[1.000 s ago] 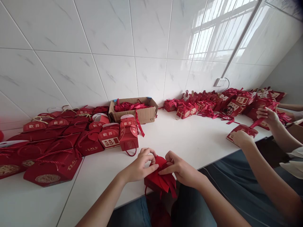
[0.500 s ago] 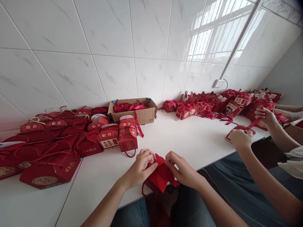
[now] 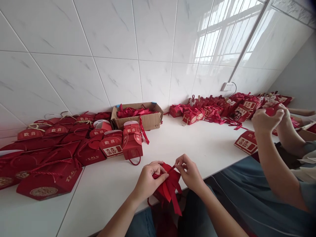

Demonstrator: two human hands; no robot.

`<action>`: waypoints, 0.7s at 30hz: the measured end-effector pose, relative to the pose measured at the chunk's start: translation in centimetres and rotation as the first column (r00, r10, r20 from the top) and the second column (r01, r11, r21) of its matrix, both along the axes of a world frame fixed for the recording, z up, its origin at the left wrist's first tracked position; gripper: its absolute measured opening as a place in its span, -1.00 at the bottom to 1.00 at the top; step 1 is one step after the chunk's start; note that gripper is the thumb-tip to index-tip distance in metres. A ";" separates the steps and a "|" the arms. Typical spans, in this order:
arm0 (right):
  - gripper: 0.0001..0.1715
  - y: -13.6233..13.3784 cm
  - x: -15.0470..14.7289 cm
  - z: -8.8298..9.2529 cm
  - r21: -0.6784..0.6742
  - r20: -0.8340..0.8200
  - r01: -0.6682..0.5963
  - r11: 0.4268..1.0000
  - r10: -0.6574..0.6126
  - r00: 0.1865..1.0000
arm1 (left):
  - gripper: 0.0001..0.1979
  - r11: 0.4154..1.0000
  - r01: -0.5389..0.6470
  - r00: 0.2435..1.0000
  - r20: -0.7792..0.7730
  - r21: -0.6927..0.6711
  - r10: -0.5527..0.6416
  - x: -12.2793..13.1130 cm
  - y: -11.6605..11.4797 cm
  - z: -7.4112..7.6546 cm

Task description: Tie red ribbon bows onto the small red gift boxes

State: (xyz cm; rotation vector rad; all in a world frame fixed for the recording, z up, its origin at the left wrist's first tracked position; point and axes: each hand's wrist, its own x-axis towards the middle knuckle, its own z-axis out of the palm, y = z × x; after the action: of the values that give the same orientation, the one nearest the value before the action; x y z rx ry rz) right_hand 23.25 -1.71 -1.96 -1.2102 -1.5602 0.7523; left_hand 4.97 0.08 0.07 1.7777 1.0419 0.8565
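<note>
Lower centre of the frame: my left hand (image 3: pixel 148 179) grips the top of a red gift box (image 3: pixel 163 191) at the near edge of the white counter (image 3: pixel 197 144). My right hand (image 3: pixel 190 173) pinches its ribbon (image 3: pixel 175 201). Finished boxes (image 3: pixel 111 144) stand at centre left.

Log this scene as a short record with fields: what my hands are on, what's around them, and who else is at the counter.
Hands: left hand and right hand both pinch the red ribbon
Ribbon sits on: small red gift box at the counter near edge
Behind: open cardboard box holding red ribbons, by the tiled wall
Left side: red gift boxes, some standing, some flat
Right side: co-worker's hands raised, holding something red; flat box below them
</note>
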 end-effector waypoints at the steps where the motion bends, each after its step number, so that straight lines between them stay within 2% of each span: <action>1: -0.80 0.0 0.0 -0.2 -0.001 -0.023 0.009 1.000 -0.009 1.000 | -0.58 1.000 0.000 1.000 -0.002 -0.004 0.000 0.0 0.0 0.0; 5: -0.91 0.0 0.2 -0.5 -0.012 -0.117 -0.045 0.999 0.043 0.992 | -0.60 1.000 0.005 1.000 -0.004 -0.020 -0.005 -0.1 0.0 -0.1; 8: -0.76 0.4 0.6 -0.7 -0.086 -0.087 -0.111 0.990 0.104 0.991 | -0.61 0.999 0.030 1.000 -0.004 -0.038 -0.030 -0.3 0.5 -0.5; 12: -0.75 0.9 1.0 -0.9 -0.195 -0.054 -0.076 0.978 0.066 0.996 | -0.65 0.993 0.100 0.993 -0.058 -0.063 -0.104 -0.5 2.4 -0.8; 16: -0.72 0.9 0.9 -0.5 -0.140 -0.020 -0.014 0.990 0.011 1.000 | -0.60 0.981 0.177 0.978 -0.102 -0.078 -0.184 -0.4 4.1 -0.2; 18: -0.72 0.8 0.8 -0.1 -0.101 0.026 -0.039 0.994 0.042 0.999 | -0.59 0.976 0.199 0.972 -0.105 -0.092 -0.208 -0.2 4.5 0.2; 21: -0.75 0.8 1.1 0.4 -0.112 0.049 -0.103 0.988 0.110 0.993 | -0.60 0.971 0.210 0.971 -0.092 -0.110 -0.221 0.1 4.7 0.6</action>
State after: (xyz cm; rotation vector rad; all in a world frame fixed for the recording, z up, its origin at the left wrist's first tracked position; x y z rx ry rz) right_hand 24.32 -0.95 -1.58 -1.2436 -1.6576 0.8905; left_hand 5.10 4.74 0.70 1.8270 0.9196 0.5742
